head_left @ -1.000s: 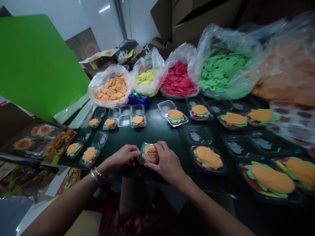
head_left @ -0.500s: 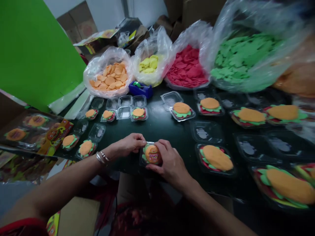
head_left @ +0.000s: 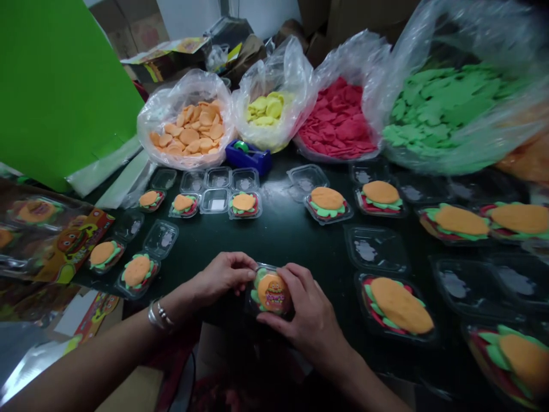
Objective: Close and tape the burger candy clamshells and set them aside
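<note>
In front of me is a closed clear plastic box (head_left: 273, 293) with a toy burger inside and a printed label on its lid. My right hand (head_left: 311, 315) grips it from the right, thumb along the near side and fingers over the far edge. At the box's far left corner, my left hand (head_left: 225, 276) has thumb and forefinger pinched together on the edge; whether something small is between them is hidden. Bracelets circle my left wrist. Open boxes with toy burgers lie to both sides, among them one box (head_left: 397, 306) right of my hands and another (head_left: 138, 272) to the left.
Along the back stand clear bags of orange pieces (head_left: 189, 134), yellow pieces (head_left: 265, 109), red pieces (head_left: 337, 120) and green pieces (head_left: 446, 109). A blue tape dispenser (head_left: 249, 157) sits before them. Packed burger boxes in a printed carton (head_left: 72, 240) are at far left, beside a green panel (head_left: 60, 86).
The camera view has shifted, so the hands and box appear slightly lower. Both hands keep their places on the box, with the left fingers still at its corner.
</note>
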Action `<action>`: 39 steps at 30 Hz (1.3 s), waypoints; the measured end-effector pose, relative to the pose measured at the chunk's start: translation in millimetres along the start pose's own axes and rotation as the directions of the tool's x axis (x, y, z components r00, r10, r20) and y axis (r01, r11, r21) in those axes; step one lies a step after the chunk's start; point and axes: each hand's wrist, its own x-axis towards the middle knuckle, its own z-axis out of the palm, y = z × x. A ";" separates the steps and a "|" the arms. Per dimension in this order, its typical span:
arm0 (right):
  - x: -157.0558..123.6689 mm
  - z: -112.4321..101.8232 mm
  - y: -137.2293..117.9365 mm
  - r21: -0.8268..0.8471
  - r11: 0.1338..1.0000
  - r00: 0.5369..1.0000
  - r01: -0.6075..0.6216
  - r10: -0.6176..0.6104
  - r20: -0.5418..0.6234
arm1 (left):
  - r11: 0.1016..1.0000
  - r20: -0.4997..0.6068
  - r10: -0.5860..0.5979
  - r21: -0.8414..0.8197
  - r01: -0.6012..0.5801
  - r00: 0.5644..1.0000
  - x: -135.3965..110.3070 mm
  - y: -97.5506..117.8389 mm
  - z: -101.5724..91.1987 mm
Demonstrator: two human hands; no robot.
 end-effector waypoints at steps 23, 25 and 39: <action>3.8 -6.3 1.9 0.057 0.995 0.997 0.076 -0.077 0.002 | 0.997 -0.008 -0.066 0.045 0.066 0.998 0.5 10.2 7.9; 3.4 -7.5 2.3 0.073 0.994 0.997 0.077 -0.077 0.004 | 0.994 0.000 -0.097 0.053 0.097 0.995 -1.0 15.2 7.4; 3.6 -5.7 6.9 0.117 0.988 0.994 0.106 -0.105 -0.012 | 0.990 -0.053 -0.127 0.050 0.129 0.991 5.1 11.5 15.7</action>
